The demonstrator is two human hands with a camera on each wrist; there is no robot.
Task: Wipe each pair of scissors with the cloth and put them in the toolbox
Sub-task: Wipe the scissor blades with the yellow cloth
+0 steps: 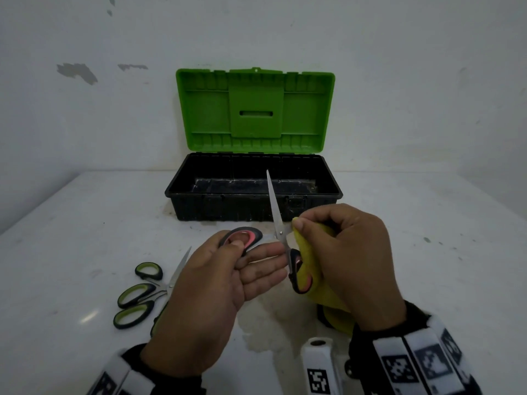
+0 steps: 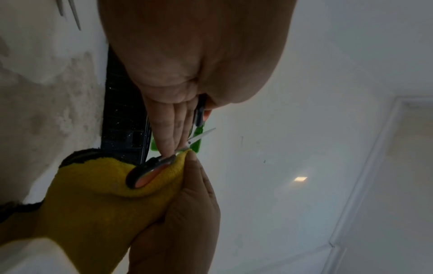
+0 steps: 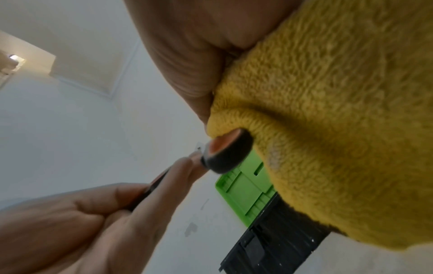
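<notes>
- head view: my left hand (image 1: 216, 283) holds the pink-handled scissors (image 1: 278, 223) by one handle loop, thumb pressed on the loop, the other fingers stretched out beneath it.
- the scissors are spread wide open; one blade points up and away, its tip seen in front of the toolbox (image 1: 253, 192).
- my right hand (image 1: 348, 263) is curled round the yellow cloth (image 1: 310, 252), pinching a fold of it beside the scissors' pivot; the second handle loop lies against the cloth.
- the toolbox stands on the white table (image 1: 413, 252) just behind my hands, its green lid (image 1: 255, 109) upright against the wall and the black tray open.
- the green-handled scissors (image 1: 142, 292) lie on the table to my left, near the left hand, well short of the toolbox.
- left wrist view: the straight fingers (image 2: 168, 129) of the left hand reach the pivot, and the pink and black handle (image 2: 147, 172) is bedded in the cloth (image 2: 98, 194), which the right hand (image 2: 185, 213) grips from below.
- right wrist view: the cloth (image 3: 339, 111) fills most of the picture, folded over the end of the handle (image 3: 225, 152); the left hand (image 3: 93, 222) is low at left, fingers extended toward that handle, and part of the toolbox (image 3: 269, 241) shows behind.
</notes>
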